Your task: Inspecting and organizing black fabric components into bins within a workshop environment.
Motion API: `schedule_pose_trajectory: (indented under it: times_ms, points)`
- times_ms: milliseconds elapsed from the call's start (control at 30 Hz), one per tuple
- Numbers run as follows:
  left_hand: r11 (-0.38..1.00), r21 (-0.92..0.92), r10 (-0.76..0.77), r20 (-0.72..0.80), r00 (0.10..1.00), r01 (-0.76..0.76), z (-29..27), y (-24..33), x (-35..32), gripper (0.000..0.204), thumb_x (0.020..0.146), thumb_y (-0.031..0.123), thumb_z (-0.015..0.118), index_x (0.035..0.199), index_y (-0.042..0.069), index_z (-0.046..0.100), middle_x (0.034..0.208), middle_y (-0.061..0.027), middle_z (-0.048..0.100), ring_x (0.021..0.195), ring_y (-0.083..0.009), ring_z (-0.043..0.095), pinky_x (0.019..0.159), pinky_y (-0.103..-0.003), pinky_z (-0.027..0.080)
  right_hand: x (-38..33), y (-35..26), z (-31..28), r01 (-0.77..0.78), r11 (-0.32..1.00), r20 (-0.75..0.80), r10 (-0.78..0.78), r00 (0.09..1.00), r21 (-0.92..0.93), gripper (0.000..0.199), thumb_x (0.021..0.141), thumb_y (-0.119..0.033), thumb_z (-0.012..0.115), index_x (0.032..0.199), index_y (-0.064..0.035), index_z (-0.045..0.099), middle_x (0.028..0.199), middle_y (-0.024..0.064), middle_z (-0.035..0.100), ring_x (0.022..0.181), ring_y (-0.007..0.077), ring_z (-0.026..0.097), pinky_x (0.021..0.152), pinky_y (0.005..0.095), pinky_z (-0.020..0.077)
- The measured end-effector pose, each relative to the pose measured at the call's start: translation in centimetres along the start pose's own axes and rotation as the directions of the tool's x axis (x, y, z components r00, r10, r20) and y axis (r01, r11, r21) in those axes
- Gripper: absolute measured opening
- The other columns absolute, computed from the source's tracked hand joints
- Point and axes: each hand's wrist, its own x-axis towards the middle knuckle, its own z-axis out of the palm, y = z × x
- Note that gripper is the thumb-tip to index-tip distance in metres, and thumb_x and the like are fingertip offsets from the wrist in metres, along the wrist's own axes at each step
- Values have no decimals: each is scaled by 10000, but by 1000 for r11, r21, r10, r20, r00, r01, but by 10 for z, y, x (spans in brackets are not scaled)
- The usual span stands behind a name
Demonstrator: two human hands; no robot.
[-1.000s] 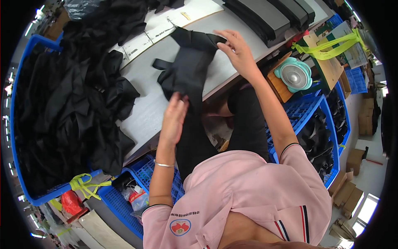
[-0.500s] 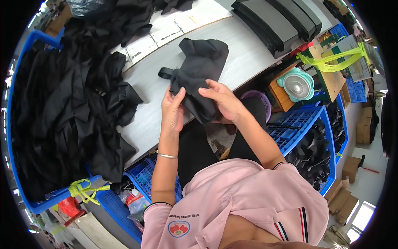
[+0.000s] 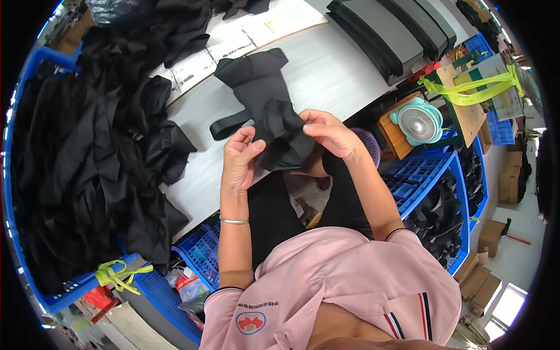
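Note:
A black sewn fabric piece with a strap loop sticking out on its left lies over the near edge of the pale table. At its lower left, my left hand pinches the cloth between thumb and fingers. My right hand grips the piece's right edge the same way, thumb against fingertips. Between the two hands the cloth is bunched and hangs a little toward my lap. Its far end spreads flat on the tabletop.
To the left, a big blue crate overflows with black cloth pieces. Stacked grey and black panels lie at the far right of the table. A teal fan, a purple basket and a blue crate of black scraps stand right.
The fabric piece has turned so its far end points more to the left, and it has opened out. My hands have moved apart, the right one farther right, and the strap loop shows more.

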Motion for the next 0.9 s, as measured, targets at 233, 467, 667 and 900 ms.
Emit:
schedule_pose_trajectory:
  times_ms: [233,467,667,900]
  points:
    - [474,835,527,-13,850,-281,34,-18,1,117,807,-25,754,845,26,657,776,20,548,677,-62,498,623,-216,413,6,8,34,135,916,-24,-156,988,-379,183,862,-125,744,860,-66,571,749,-54,542,728,17,493,619,226,408]
    - [534,759,742,-209,637,-373,13,-1,12,167,890,-30,686,968,22,547,814,37,552,687,-39,471,647,-188,399,5,10,9,-10,232,-188,-762,619,-973,151,886,-95,612,1009,-58,533,656,153,579,597,322,607,536,398,457]
    - [573,761,566,-99,818,-305,41,-26,-7,249,862,4,734,1022,11,543,914,-33,603,762,-71,566,694,-176,454,-3,25,33,203,664,-342,-593,729,-719,390,941,-214,663,1223,30,549,765,142,691,578,174,669,542,317,519]
    - [384,868,750,-94,655,-315,27,-6,-8,362,811,-70,674,1132,31,540,927,-21,554,705,-59,498,635,-182,435,0,16,3,-20,360,-296,-731,615,-933,305,861,-86,651,1162,-53,614,620,132,597,523,256,612,530,347,474]
